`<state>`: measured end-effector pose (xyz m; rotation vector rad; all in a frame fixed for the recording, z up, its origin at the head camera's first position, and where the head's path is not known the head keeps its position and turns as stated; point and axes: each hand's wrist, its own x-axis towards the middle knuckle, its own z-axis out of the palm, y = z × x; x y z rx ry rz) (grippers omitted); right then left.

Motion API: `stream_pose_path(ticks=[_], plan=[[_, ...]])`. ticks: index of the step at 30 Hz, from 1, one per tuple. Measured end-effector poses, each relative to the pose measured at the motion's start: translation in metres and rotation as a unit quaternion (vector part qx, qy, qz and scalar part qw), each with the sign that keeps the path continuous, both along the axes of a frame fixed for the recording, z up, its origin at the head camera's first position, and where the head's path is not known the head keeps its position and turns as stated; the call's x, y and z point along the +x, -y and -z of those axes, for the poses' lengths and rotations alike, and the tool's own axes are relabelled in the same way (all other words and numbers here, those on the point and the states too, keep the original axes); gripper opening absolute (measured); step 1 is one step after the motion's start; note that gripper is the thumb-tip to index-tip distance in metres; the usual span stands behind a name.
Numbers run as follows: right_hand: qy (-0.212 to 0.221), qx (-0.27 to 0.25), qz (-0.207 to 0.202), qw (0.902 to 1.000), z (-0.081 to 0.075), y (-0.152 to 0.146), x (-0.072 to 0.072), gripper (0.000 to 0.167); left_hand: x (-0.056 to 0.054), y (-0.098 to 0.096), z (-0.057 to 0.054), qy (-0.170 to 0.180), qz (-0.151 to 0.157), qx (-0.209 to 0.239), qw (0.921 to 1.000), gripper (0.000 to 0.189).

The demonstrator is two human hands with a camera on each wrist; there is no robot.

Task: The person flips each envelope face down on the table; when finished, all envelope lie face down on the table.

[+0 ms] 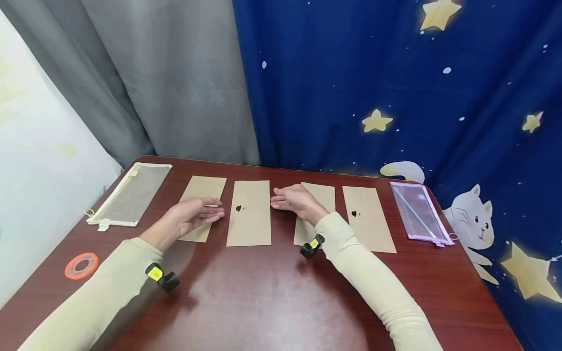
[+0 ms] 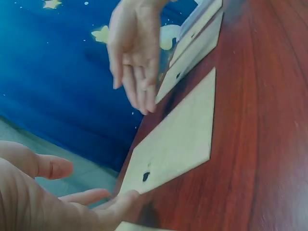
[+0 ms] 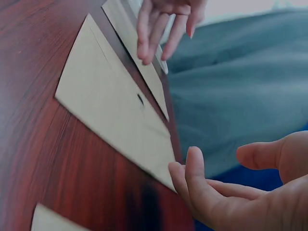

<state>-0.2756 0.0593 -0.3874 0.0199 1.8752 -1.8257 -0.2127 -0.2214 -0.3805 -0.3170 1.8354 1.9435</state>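
Four flat brown paper rectangles lie in a row across the table. My left hand (image 1: 193, 214) hovers over the leftmost paper (image 1: 203, 185), palm turned inward, fingers extended and holding nothing. Facing it, my right hand (image 1: 300, 201) is over the left edge of the third paper (image 1: 324, 197), also with nothing in its fingers. Between the two hands lies the second paper (image 1: 250, 226), marked with a small black hat-like print. The fourth paper (image 1: 369, 219) bears the same print, right of my right hand. In the right wrist view, thumb and fingers (image 3: 197, 178) are spread apart.
A cream zip pouch (image 1: 140, 200) lies at the table's back left, and an orange ring (image 1: 70, 268) beside my left sleeve. At the right edge sits a purple zip pouch (image 1: 417, 207) with a thin pale stick inside. Grey and blue curtains hang behind the table (image 1: 263, 302).
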Motion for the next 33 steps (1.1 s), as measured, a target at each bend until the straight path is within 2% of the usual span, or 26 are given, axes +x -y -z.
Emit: stream_pose_path(ticks=[3,6,11,14,19,24,29,33], plan=[[0.062,-0.022,-0.001,0.9978,0.005,-0.013,-0.004,0.049,-0.005,-0.005,-0.002,0.024,0.008,0.001,0.9997,0.056],[0.111,-0.049,-0.003,0.9926,0.008,-0.019,-0.007,0.053,-0.01,-0.008,-0.002,0.029,0.006,-0.006,0.9996,0.056],[0.154,-0.085,0.002,0.9845,0.011,-0.02,-0.009,0.06,-0.015,-0.014,-0.001,0.024,0.001,-0.02,0.9995,0.057],[0.16,-0.091,0.003,0.9828,0.011,-0.017,-0.009,0.062,-0.017,-0.019,-0.001,0.021,0.003,-0.028,0.9994,0.057],[0.169,-0.097,0.013,0.9808,0.01,-0.01,-0.006,0.06,-0.017,-0.029,-0.002,0.031,-0.006,-0.025,0.9992,0.044],[0.154,-0.089,0.032,0.9836,0.01,-0.005,-0.006,0.059,-0.019,-0.035,-0.001,0.033,-0.002,-0.029,0.999,0.043],[0.142,-0.072,0.04,0.9865,0.011,-0.002,-0.005,0.057,-0.019,-0.033,0.001,0.04,0.002,-0.025,0.9989,0.03],[0.124,-0.051,0.04,0.9901,0.012,-0.001,-0.003,0.048,-0.02,-0.033,0.0,0.035,0.021,-0.027,0.9988,0.043]])
